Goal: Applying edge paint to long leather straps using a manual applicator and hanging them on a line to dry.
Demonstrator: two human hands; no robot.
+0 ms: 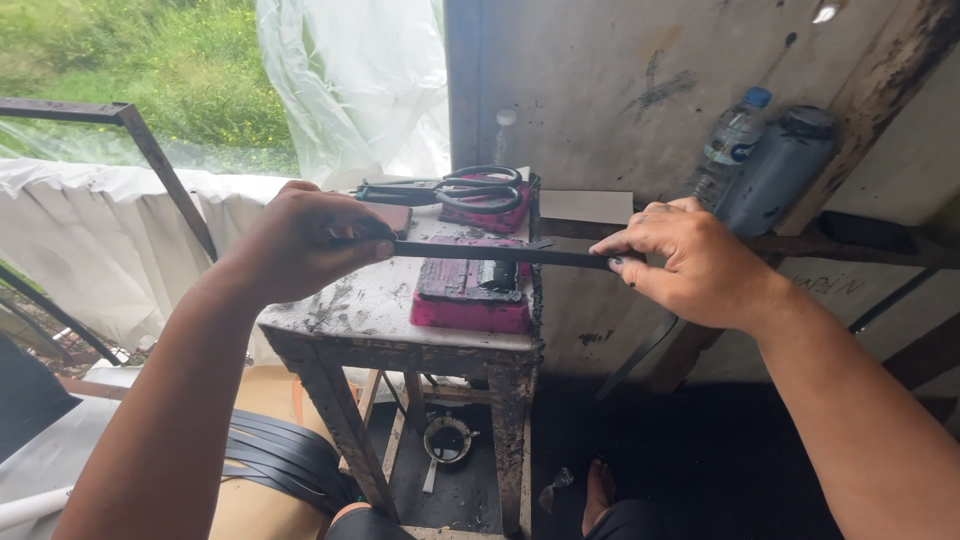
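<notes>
Above the stained small table (pixel 350 310), my left hand (pixel 300 245) and right hand (pixel 690 260) pinch a thin black rubber strip (pixel 500 254); overpulling risks slippage.

left hand (pixel 305 245) fisted, right hand (pixel 690 262) pinching

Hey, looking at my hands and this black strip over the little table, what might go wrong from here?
1. The black strip is stretched between your left hand and right hand; if one grip slips, it may snap toward the other hand.
2. The scissors lie near the back edge of the small table, close to your left hand; a jerk might knock them off.
3. Your bare foot is under the work, so anything falling might hit it.
</notes>
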